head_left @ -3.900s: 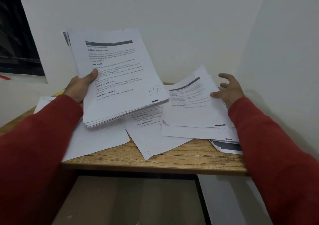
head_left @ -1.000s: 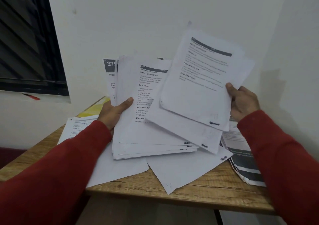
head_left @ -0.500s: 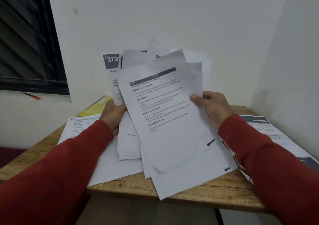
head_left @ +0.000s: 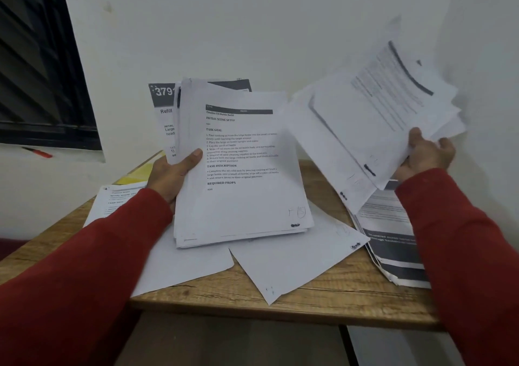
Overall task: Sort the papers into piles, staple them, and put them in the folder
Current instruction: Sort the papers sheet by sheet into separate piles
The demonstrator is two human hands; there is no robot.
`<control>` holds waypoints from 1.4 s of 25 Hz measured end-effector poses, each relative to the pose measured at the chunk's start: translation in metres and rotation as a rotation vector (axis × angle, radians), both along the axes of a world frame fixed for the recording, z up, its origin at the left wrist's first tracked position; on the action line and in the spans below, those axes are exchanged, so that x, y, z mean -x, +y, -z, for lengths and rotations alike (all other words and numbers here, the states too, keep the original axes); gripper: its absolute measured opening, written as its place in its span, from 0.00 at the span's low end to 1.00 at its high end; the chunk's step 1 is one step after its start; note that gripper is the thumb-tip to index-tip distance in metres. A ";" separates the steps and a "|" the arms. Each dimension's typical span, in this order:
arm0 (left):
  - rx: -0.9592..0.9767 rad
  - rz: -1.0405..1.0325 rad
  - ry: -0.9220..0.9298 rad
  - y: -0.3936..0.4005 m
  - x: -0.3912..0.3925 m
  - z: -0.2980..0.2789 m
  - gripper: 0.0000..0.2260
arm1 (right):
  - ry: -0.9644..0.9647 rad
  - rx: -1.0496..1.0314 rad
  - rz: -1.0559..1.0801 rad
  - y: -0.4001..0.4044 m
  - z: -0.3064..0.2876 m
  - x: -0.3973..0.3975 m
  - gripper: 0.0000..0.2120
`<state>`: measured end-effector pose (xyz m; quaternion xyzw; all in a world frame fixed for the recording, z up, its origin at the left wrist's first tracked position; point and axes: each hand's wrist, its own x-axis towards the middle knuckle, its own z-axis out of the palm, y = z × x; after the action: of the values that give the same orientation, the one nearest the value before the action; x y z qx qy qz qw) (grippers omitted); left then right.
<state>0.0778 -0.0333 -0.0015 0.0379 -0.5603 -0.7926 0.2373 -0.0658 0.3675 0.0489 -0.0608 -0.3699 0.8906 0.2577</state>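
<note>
Above the table (head_left: 323, 306), the left hand (head_left: 171, 174) grips a thick stack (head_left: 241, 169), thumb across its left edge. Farther right, the right hand (head_left: 427, 158) pinches a fanned, tilted sheaf (head_left: 379, 118) near the wall. Loose sheets (head_left: 292, 264) lie below on the wood; no folder can be made out for certain.

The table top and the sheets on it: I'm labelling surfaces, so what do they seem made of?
Table top: looks like wood or wood-look laminate, matt, with brown grain lines and a knot. Loose sheets: thin white printer paper, matt, corners lifting.

Counts on the wooden desk

2 hand-held stacks of white printed paper (head_left: 241, 169) (head_left: 376, 118) — 1 red pen (head_left: 38, 152), 1 yellow folder (head_left: 137, 173).
</note>
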 end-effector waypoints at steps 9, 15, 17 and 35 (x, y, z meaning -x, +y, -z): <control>0.000 -0.066 -0.014 0.002 -0.003 -0.002 0.11 | -0.077 -0.341 -0.545 -0.031 0.014 -0.007 0.25; 0.016 -0.236 -0.065 -0.018 -0.008 -0.009 0.13 | -0.022 -0.606 -0.807 -0.038 0.013 -0.024 0.21; -0.015 -0.299 -0.064 -0.036 -0.018 -0.020 0.16 | 0.016 -0.753 -0.977 -0.044 0.013 -0.032 0.21; 0.022 -0.195 -0.074 -0.038 -0.029 -0.011 0.04 | -0.129 -0.093 -0.694 -0.023 0.006 -0.035 0.13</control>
<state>0.1071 -0.0718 0.0096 0.1190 -0.5711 -0.7575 0.2930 -0.0305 0.3442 0.0425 0.0243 -0.4240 0.9017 -0.0815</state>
